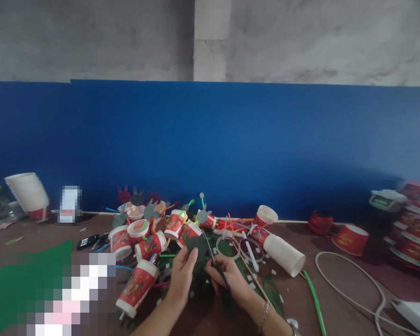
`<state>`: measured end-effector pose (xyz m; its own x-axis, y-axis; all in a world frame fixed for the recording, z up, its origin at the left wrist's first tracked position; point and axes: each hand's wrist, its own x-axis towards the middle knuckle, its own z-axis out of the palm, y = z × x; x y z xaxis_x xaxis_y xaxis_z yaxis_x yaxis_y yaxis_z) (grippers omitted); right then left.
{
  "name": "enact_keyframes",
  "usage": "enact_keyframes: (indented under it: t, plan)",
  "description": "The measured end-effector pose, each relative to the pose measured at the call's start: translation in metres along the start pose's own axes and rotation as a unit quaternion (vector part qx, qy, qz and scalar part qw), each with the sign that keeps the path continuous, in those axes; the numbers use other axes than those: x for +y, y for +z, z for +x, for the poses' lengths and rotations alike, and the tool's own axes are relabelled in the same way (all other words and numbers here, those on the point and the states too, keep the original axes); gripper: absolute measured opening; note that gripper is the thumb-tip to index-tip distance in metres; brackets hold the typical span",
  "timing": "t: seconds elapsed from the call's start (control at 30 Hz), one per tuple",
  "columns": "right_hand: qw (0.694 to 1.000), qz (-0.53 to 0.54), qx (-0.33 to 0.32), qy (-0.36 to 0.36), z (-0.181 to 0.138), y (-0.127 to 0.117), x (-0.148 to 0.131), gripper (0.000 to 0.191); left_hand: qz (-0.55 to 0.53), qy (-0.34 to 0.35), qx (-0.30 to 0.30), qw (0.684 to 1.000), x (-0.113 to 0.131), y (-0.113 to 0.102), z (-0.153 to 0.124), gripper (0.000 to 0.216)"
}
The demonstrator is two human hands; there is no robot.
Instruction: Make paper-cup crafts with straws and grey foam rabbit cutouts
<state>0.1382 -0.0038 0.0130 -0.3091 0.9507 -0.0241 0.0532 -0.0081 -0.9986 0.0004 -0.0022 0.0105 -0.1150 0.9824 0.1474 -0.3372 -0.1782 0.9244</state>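
Near middle of the table: both hands meet just in front of a heap of red cups [150,235].
Left hand [182,275]: grip pinched on a dark green piece [195,243], thumb on top, fingers behind it.
Right hand [233,280]: grip clenched through the handles of the scissors [213,261]; a bracelet [264,315] sits on the wrist.
Green piece: held up off the table [339,289], at the far tips of the left fingers, touching the blades.
Key relation: the piece lies far and left of the right grip, and the scissors' long axis runs from near right to far left straight into it. Whether the blades are spread or closed is too blurred to tell.
Nearer hand: the left one has the piece, while the right reaches it only through the blades.
Far edge: the cup heap and its straws crowd right behind the piece, so little room lies that way.
Right side: two rings [227,247] and a lying white cup stack [285,254] are near; beyond them run a green tube [313,294] and a white cable [357,280].
Left side: a tipped cup [136,287] is just beside the left wrist, with a green sheet [28,275] farther out.
Open room: mostly near the body, between the forearms, among small scraps.
Backdrop: a blue wall [231,140] closes the far side.
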Motion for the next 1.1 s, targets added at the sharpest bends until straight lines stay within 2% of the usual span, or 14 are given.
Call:
enact_keyframes:
  t: [0.17, 0.37, 0.63, 0.83, 1.1]
  plan:
    - [1.0, -0.014, -0.002, -0.002, 0.001, -0.0012, 0.0021, 0.038, 0.004, 0.002, -0.041, 0.999, -0.0006, -0.0023, 0.0007, 0.029]
    - [1.0, -0.018, -0.004, 0.001, 0.0007, -0.002, 0.0, 0.04, -0.016, -0.016, -0.018, 1.0, -0.0011, -0.0007, 0.0, 0.031]
    - [1.0, -0.023, -0.01, 0.002, 0.0002, -0.0031, -0.0027, 0.037, 0.002, 0.001, 0.026, 1.0, -0.0076, -0.0039, 0.002, 0.03]
    - [1.0, -0.013, -0.018, 0.004, -0.0003, -0.0033, -0.0011, 0.039, 0.007, 0.009, -0.019, 1.0, -0.0056, -0.0055, 0.0019, 0.027]
    - [0.998, 0.03, -0.046, 0.005, -0.0004, -0.0075, 0.0026, 0.056, -0.008, -0.016, -0.021, 1.0, -0.0037, -0.0054, 0.0017, 0.026]
